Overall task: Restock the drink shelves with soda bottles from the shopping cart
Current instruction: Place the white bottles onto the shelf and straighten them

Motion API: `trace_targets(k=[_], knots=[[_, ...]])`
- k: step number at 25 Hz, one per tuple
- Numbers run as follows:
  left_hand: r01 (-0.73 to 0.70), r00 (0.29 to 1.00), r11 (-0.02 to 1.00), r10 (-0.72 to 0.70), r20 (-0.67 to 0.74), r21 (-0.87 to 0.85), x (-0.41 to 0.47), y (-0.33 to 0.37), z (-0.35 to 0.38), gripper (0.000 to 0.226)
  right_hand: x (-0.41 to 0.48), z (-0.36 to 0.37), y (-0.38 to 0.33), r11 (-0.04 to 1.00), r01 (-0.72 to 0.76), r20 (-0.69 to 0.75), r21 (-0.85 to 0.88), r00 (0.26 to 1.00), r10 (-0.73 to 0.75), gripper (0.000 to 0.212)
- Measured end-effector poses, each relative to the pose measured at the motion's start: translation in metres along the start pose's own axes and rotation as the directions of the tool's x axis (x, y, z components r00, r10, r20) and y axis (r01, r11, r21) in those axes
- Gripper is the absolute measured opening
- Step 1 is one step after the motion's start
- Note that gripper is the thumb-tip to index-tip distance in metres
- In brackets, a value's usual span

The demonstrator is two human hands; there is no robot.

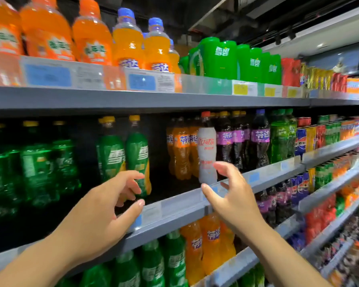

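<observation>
On the middle shelf a green soda bottle with a yellow cap stands upright beside a matching one. My left hand reaches to its lower part; the fingertips lie against the bottle and the thumb is apart over the shelf's front rail. A white bottle with a red cap stands further right, in front of orange bottles. My right hand is spread just before the white bottle's base, fingers straight, holding nothing. The shopping cart is out of view.
A dark gap on the middle shelf lies between the green bottle and the orange ones. Purple-labelled dark bottles stand right of the white bottle. Orange bottles and green packs fill the top shelf. Lower shelves hold more green and orange bottles.
</observation>
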State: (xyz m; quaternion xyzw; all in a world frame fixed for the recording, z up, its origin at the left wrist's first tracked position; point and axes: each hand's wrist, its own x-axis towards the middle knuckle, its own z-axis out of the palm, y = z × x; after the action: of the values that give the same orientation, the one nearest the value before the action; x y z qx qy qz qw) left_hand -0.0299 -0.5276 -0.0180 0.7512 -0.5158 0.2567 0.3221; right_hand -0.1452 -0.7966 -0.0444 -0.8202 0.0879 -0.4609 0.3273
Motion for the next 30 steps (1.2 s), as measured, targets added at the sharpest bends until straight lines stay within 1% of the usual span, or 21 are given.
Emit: trace_targets(k=[2, 3, 4, 6, 7, 9, 11, 12, 15, 18, 20, 22, 24, 27, 30], knots=[[0.006, 0.999, 0.999, -0.007, 0.037, 0.031, 0.006, 0.001, 0.014, 0.041, 0.04, -0.001, 0.019, 0.996, -0.056, 0.018, -0.076, 0.998, 0.058, 0.072], [0.015, 0.998, 0.999, -0.017, 0.056, 0.042, 0.007, 0.001, 0.018, 0.043, 0.059, 0.002, 0.025, 0.99, -0.09, 0.018, -0.107, 0.996, 0.093, 0.08], [0.022, 0.997, 0.998, -0.026, 0.072, 0.051, 0.009, 0.002, 0.021, 0.046, 0.075, 0.007, 0.031, 0.984, -0.123, 0.007, -0.127, 0.992, 0.125, 0.084], [0.038, 0.994, 0.998, -0.043, 0.099, 0.056, 0.012, 0.002, 0.027, 0.05, 0.105, 0.022, 0.046, 0.974, -0.18, -0.013, -0.135, 0.984, 0.18, 0.083], [0.049, 0.992, 0.997, -0.055, 0.11, 0.059, 0.013, 0.002, 0.028, 0.05, 0.117, 0.03, 0.052, 0.97, -0.209, 0.002, -0.121, 0.978, 0.211, 0.085], [0.077, 0.989, 0.995, -0.086, 0.124, 0.068, 0.016, 0.003, 0.031, 0.05, 0.136, 0.042, 0.063, 0.966, -0.258, 0.066, -0.022, 0.964, 0.258, 0.095], [0.086, 0.988, 0.993, -0.096, 0.125, 0.079, 0.018, 0.001, 0.032, 0.05, 0.147, 0.049, 0.071, 0.959, -0.273, 0.086, 0.076, 0.96, 0.267, 0.094], [0.084, 0.989, 0.993, -0.094, 0.115, 0.085, 0.018, 0.0, 0.031, 0.051, 0.148, 0.05, 0.075, 0.961, -0.262, 0.077, 0.089, 0.964, 0.256, 0.092], [0.111, 0.99, 0.989, -0.118, 0.072, 0.095, 0.015, -0.005, 0.024, 0.052, 0.137, 0.043, 0.075, 0.978, -0.183, 0.045, 0.098, 0.983, 0.179, 0.086], [0.153, 0.985, 0.987, -0.157, 0.066, 0.058, 0.014, -0.006, 0.017, 0.05, 0.109, 0.03, 0.063, 0.987, -0.043, 0.071, 0.155, 0.997, 0.033, 0.072], [0.184, 0.982, 0.983, -0.184, 0.049, 0.003, 0.016, -0.004, 0.012, 0.046, 0.086, 0.026, 0.047, 0.965, 0.043, 0.116, 0.259, 0.99, -0.075, 0.078], [0.217, 0.976, 0.975, -0.216, 0.031, -0.052, 0.016, -0.003, 0.005, 0.043, 0.065, 0.027, 0.026, 0.925, 0.101, 0.142, 0.367, 0.976, -0.163, 0.082], [0.24, 0.971, 0.967, -0.238, 0.025, -0.084, 0.011, -0.003, -0.003, 0.043, 0.05, 0.034, 0.0, 0.884, 0.143, 0.161, 0.445, 0.959, -0.235, 0.081], [0.262, 0.965, 0.964, -0.263, -0.012, -0.045, -0.015, -0.011, -0.027, 0.039, 0.031, 0.059, -0.047, 0.819, 0.182, 0.206, 0.544, 0.917, -0.341, 0.082], [0.331, 0.94, 0.944, -0.33, -0.081, -0.008, -0.057, -0.024, -0.066, 0.034, 0.008, 0.098, -0.096, 0.747, 0.207, 0.255, 0.631, 0.855, -0.452, 0.079]])
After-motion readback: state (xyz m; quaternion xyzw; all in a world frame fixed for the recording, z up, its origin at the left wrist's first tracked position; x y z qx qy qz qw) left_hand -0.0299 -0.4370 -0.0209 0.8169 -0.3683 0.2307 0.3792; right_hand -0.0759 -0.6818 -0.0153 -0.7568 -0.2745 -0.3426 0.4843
